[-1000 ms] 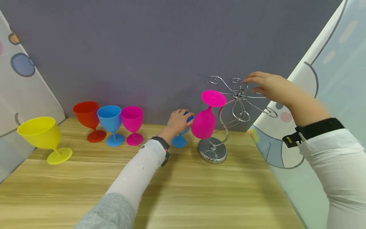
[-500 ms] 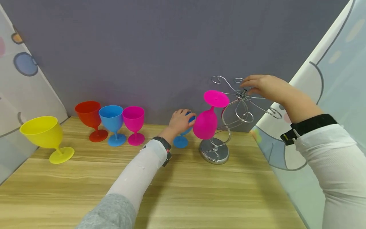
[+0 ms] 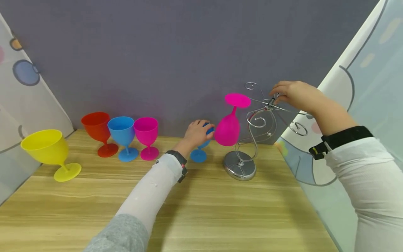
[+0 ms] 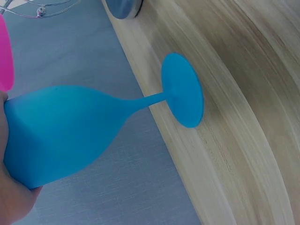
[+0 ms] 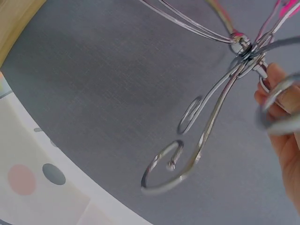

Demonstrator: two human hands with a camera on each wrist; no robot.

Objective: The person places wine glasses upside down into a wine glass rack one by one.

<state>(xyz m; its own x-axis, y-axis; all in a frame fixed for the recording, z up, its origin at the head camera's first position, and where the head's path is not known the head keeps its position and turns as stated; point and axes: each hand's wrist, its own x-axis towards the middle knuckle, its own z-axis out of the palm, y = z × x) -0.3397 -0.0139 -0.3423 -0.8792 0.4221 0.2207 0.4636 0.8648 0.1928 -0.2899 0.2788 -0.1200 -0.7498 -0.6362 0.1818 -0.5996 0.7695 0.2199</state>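
Behind the table we see a plain gray wall, and the white side panel on the right has big cartoon shapes.

We see the left hand curled over the top of a blue cup, holding it round the bowl close to the rim. The cup's foot seems to be on the table, so we think this grip just keeps it in place. The right hand pinches the small ring on top of the metal rack, and we guess that helps keep the rack steady.

Near the left hand, a hanging pink cup is upside down on the rack, foot up and bowl down. We think its wide foot is too big to slip through the wire curl. The rack's round base looks heavy, maybe so it won't tip.

Farther left, the standing pink cup, other blue cup and red cup stand upright side by side, and the yellow cup stands a bit apart.

The cups look like smooth plastic, with round bowls, thin stems and flat feet. The rack is shiny wire with curly ends. The table has wavy wood stripes.
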